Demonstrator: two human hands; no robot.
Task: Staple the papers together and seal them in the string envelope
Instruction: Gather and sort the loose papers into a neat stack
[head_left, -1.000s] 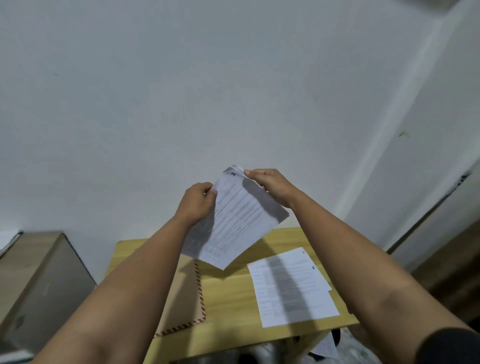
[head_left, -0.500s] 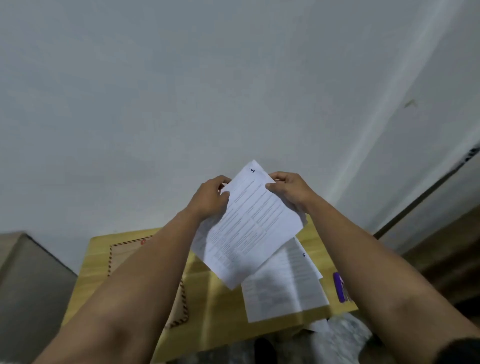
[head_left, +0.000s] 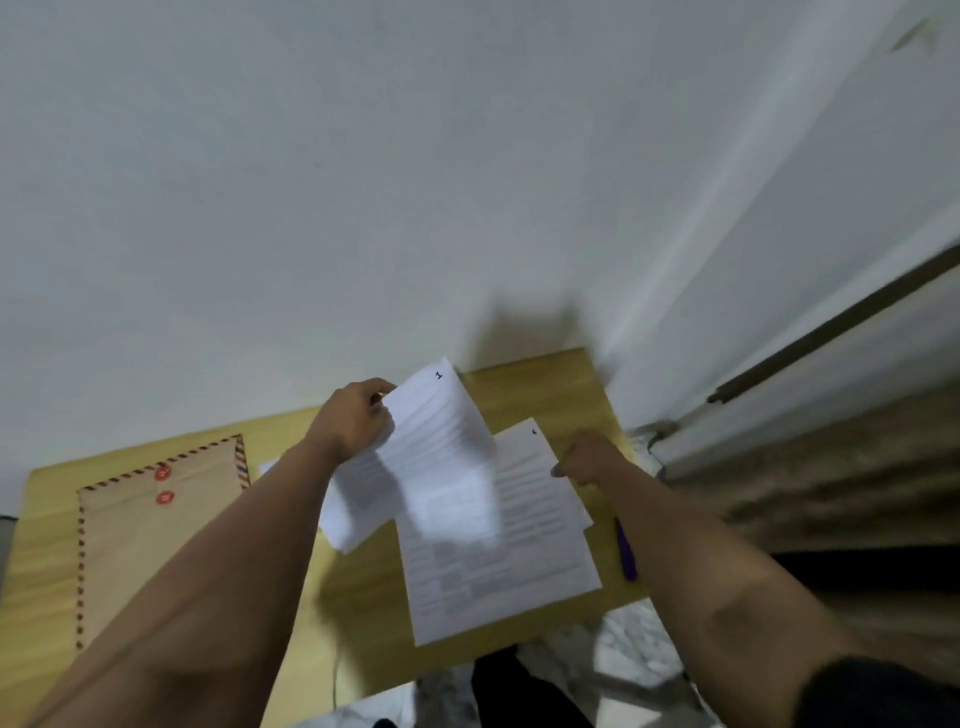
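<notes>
My left hand (head_left: 358, 421) grips a few printed sheets (head_left: 436, 457) by their top left corner and holds them tilted above the wooden table (head_left: 363, 597). More printed sheets (head_left: 509, 551) lie flat on the table beneath them. My right hand (head_left: 587, 460) is blurred, holds nothing, and its fingertips are at the right edge of the flat sheets. A brown string envelope (head_left: 156, 540) with a striped border and two red discs lies at the left. A purple stapler (head_left: 626, 551) lies at the table's right edge.
The table stands against a white wall, with a wall corner and a dark rail (head_left: 831, 332) to the right. Marbled floor (head_left: 639, 654) shows beyond the table's near edge. A bit of white paper (head_left: 267, 466) peeks out beside my left forearm.
My right hand has let go of the held sheets and dropped toward the sheets on the table. The view has tilted down, showing the envelope's discs and the stapler.
</notes>
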